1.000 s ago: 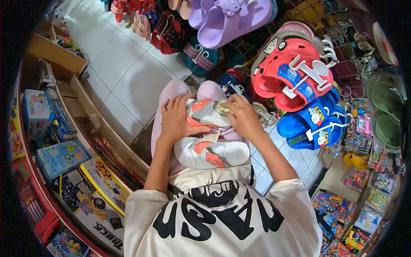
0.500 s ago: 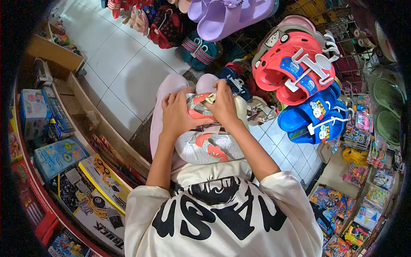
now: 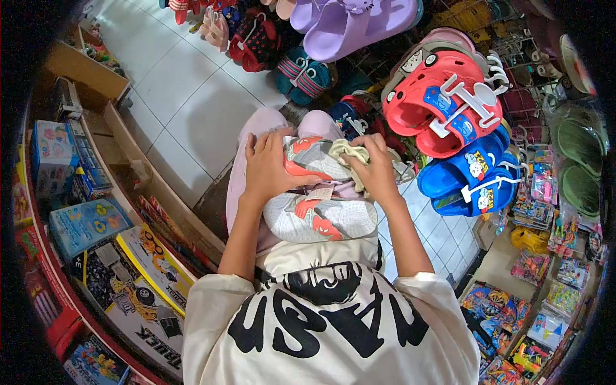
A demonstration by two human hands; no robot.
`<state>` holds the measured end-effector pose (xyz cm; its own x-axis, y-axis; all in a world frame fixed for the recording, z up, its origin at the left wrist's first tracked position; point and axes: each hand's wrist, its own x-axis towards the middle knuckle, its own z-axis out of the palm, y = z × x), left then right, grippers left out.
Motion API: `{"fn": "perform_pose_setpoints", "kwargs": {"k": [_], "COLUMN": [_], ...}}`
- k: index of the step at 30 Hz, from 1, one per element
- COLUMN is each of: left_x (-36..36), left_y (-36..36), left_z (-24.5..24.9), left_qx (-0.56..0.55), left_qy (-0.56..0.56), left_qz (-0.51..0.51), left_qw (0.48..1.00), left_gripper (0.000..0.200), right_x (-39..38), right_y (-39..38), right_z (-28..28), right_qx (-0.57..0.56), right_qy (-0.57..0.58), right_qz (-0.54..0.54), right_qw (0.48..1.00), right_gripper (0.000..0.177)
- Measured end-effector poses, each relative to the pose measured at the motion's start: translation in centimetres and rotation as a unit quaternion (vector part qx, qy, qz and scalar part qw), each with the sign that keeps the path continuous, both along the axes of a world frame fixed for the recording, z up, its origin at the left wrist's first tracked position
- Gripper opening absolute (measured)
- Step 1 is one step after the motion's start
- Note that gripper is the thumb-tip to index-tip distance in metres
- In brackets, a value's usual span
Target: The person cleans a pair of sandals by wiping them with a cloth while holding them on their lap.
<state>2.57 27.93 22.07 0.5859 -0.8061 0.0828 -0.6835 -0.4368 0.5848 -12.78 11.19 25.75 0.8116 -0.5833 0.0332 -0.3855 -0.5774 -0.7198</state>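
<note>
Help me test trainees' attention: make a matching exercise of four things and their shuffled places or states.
1. Left hand
2. Right hand
3. Lower sandal
4. Blue slides

A. Hanging beside red clogs
B. Holding a cream cloth
C. Lying untouched by either hand
D. Gripping the upper sandal

Pairs: 1-D; 2-B; 3-C; 4-A
</note>
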Motion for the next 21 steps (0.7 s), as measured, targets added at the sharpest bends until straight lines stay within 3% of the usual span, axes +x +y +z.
{"fn": "perform_pose_setpoints", "kwargs": {"k": [3,6,7,10,11,14,18,21], "left_x": [-0.1,-0.2,-0.1,-0.2,-0.3,-0.2,-0.3,-0.4], "left_y": [-0.1,-0.2,-0.3,-0.3,-0.4,-0.5,-0.7,-0.7], "left_z": [-0.8,-1.0,-1.0,-0.9,-0.9,-0.6,-0.6,-0.8], "left_qx": [-0.053,-0.06,-0.052,-0.031,-0.033,-0.007,0.008,0.011], "left_qy": [-0.024,-0.046,-0.05,-0.052,-0.051,-0.023,-0.006,-0.002], "left_qz": [0.005,0.003,0.004,0.011,0.015,0.018,0.025,0.027], "left_qw": [0.998,0.997,0.997,0.998,0.998,1.0,1.0,1.0], "left_gripper": [0.107,0.106,0.106,0.106,0.106,0.109,0.11,0.11], "right_x": [0.9,3.0,3.9,5.8,6.0,5.8,5.3,4.7], "right_y": [0.9,1.7,1.9,2.3,2.1,2.1,2.1,1.9], "right_z": [-0.1,-2.2,-3.5,-4.6,-5.4,-5.4,-4.5,-4.5], "right_qx": [-0.022,-0.065,-0.108,-0.167,-0.167,-0.102,-0.019,-0.038], "right_qy": [-0.076,-0.034,-0.072,0.017,-0.039,0.009,-0.029,-0.038], "right_qz": [-0.003,0.019,0.046,0.012,-0.012,-0.042,-0.078,-0.08], "right_qw": [0.997,0.997,0.99,0.986,0.985,0.994,0.996,0.995], "right_gripper": [0.03,0.031,0.029,0.029,0.03,0.03,0.033,0.036]}}
